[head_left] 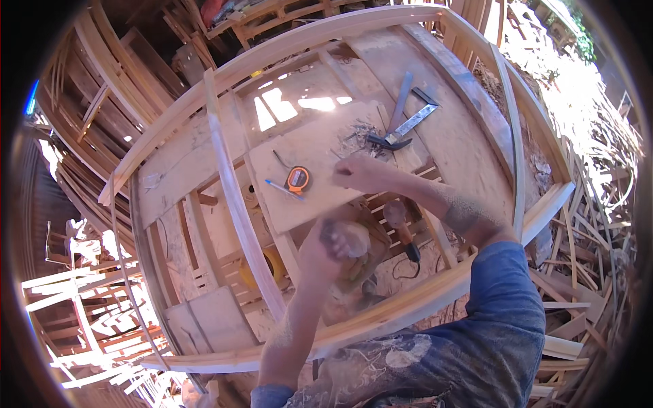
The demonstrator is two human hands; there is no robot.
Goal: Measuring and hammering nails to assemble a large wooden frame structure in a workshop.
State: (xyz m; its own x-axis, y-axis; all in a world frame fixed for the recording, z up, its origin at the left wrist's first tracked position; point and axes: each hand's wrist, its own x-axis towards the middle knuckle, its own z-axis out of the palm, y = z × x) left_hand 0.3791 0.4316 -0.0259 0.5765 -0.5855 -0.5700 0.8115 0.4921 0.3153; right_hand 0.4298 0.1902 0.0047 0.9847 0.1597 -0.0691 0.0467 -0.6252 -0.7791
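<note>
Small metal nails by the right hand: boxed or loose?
Loose: the small dark metal nails lie scattered on the flat tan wooden board, no container around them.

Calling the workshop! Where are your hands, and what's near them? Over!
Left hand blurred, grip unclear. Right hand over the board, near scattered nails. Close by: orange tape measure, blue pen on the board.

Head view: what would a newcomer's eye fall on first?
Probably the bright orange tape measure on the pale board, left of the right hand. Beyond that hand, a dark-headed hammer and a metal square lie by scattered nails. A large wooden frame surrounds them.
</note>
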